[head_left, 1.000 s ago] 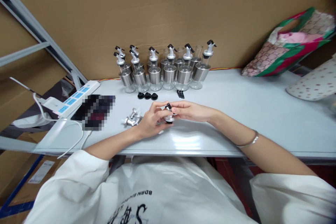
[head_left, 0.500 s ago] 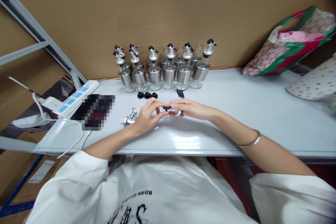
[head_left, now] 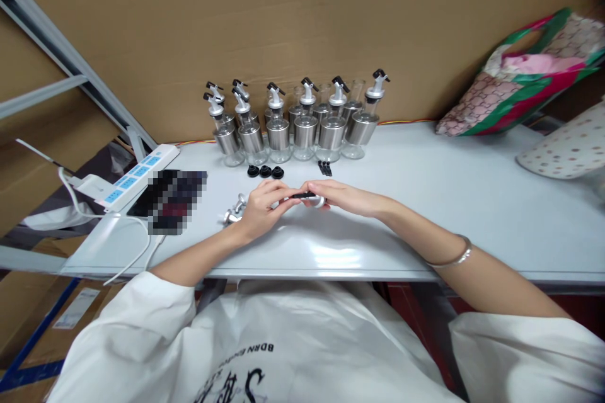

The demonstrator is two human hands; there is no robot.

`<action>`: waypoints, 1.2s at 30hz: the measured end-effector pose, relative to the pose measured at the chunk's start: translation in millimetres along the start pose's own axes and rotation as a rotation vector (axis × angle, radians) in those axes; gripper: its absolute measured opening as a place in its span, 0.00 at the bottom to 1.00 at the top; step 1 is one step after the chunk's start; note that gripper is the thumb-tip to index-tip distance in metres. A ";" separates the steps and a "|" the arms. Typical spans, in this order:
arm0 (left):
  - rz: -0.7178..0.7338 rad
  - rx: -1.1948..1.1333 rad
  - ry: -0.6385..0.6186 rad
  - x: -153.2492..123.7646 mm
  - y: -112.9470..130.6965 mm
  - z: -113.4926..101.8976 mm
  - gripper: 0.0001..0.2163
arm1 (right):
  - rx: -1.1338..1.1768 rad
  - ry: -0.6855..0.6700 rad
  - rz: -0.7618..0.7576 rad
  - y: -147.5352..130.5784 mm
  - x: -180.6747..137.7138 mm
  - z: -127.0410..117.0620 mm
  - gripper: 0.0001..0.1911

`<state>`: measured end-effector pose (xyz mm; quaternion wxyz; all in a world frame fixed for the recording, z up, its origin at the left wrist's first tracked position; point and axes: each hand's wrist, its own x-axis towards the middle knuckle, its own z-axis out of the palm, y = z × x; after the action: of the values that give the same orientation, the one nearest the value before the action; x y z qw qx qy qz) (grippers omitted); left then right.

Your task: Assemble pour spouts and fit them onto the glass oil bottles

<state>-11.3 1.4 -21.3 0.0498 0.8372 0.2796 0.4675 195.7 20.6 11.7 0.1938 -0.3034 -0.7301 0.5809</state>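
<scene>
My left hand (head_left: 261,208) and my right hand (head_left: 344,196) meet over the middle of the grey table (head_left: 425,201). Between their fingertips they pinch a small silver spout cap with a black part (head_left: 306,197), held on its side. Just left of my left hand lie loose silver spout caps (head_left: 235,211). Behind my hands sit three black rubber rings (head_left: 265,171) and small black clips (head_left: 324,168). Further back stands a row of glass and steel dispenser bottles (head_left: 293,123) with spout tops.
A white power strip (head_left: 137,176) and a blurred dark flat object (head_left: 172,198) lie at the left with a white cable. A colourful bag (head_left: 524,75) and a dotted cushion (head_left: 564,151) rest at the right. A cardboard wall rises behind the table.
The spout cap stood upright between my fingers a second ago; it now lies on its side, lifted slightly, with both hands closer together on it.
</scene>
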 end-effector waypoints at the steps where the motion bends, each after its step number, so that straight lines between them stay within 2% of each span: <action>1: -0.003 -0.001 0.004 -0.3 -0.5 0.2 0.09 | -0.009 0.001 -0.004 0.1 -0.1 0.2 0.27; 8: -0.046 -0.058 0.013 -0.2 1.6 0.2 0.08 | 0.091 -0.049 0.002 -3.1 -0.9 3.3 0.29; 14: -0.049 -0.063 0.002 0.7 2.6 -0.8 0.09 | 0.103 -0.040 -0.018 -2.5 0.7 6.0 0.32; 23: -0.085 -0.086 -0.017 0.0 0.9 0.2 0.09 | 0.134 -0.047 0.014 5.8 3.2 4.8 0.11; 29: -0.102 -0.117 -0.084 0.8 1.0 -2.0 0.09 | 0.094 0.000 0.035 8.5 5.2 4.9 0.12; 32: -0.096 -0.123 -0.096 1.9 2.2 -2.8 0.09 | 0.063 0.030 0.058 7.3 4.7 4.1 0.10; 36: -0.103 -0.131 -0.093 2.8 4.1 -3.2 0.09 | 0.074 0.035 0.085 3.9 3.0 3.2 0.13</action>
<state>-11.0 -1.1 -16.0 0.1414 0.8374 0.2885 0.4422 192.2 20.8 7.0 0.1929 -0.3371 -0.6908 0.6099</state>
